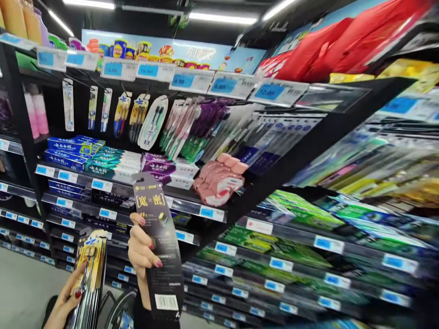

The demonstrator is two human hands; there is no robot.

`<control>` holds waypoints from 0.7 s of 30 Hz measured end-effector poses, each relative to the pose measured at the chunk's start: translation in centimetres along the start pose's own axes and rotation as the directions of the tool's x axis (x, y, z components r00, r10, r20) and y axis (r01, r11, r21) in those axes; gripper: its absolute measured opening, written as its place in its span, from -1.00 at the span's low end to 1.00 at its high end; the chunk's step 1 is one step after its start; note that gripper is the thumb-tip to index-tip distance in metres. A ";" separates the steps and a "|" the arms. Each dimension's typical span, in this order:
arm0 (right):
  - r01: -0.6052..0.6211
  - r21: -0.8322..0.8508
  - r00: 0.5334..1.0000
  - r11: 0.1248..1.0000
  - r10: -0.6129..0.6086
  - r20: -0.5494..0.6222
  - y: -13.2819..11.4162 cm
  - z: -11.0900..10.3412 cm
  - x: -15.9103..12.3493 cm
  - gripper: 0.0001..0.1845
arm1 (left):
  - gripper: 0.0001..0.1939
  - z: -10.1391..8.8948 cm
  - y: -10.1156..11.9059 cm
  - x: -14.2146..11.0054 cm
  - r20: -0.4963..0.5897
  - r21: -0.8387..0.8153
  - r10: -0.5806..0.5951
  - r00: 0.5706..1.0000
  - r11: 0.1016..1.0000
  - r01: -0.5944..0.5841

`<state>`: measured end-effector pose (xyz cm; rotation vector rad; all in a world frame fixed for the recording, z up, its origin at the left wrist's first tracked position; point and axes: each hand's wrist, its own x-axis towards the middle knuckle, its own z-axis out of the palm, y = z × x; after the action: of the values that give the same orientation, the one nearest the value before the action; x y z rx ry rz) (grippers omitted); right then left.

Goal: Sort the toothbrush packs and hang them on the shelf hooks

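Note:
At the lower left, my left hand (68,294) is closed around a stack of toothbrush packs (89,276). The front pack has a yellow and black card with toothbrushes showing. My right hand (141,249) grips a single toothbrush pack (167,269) upright by its left edge, apart from the stack. Its black back faces me, with yellow lettering near the top and a barcode at the bottom. Behind it, on a hook, hangs a similar yellow and black toothbrush pack (139,116), beside a blue and yellow one (122,115).
A shelf edge with price tags (118,68) runs above hanging toothbrushes. Below are toothpaste boxes (115,162) and a pink rolled item (221,183). Blurred shelves of green boxes (295,256) rise on the right. A dark curved rim like a wheel (120,307) is near the floor.

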<state>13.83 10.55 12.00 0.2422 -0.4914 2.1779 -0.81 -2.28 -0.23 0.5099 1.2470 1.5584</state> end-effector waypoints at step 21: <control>-0.452 -0.871 0.760 0.191 -0.428 -0.489 5.0 -3.7 -12.4 -0.78 | -0.51 5.2 -2.6 -2.7 0.245 0.415 0.011 0.969 0.902 -0.115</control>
<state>17.32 0.48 3.16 -1.2843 -1.3602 1.2903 5.59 -2.52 0.14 0.9997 1.3967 1.2271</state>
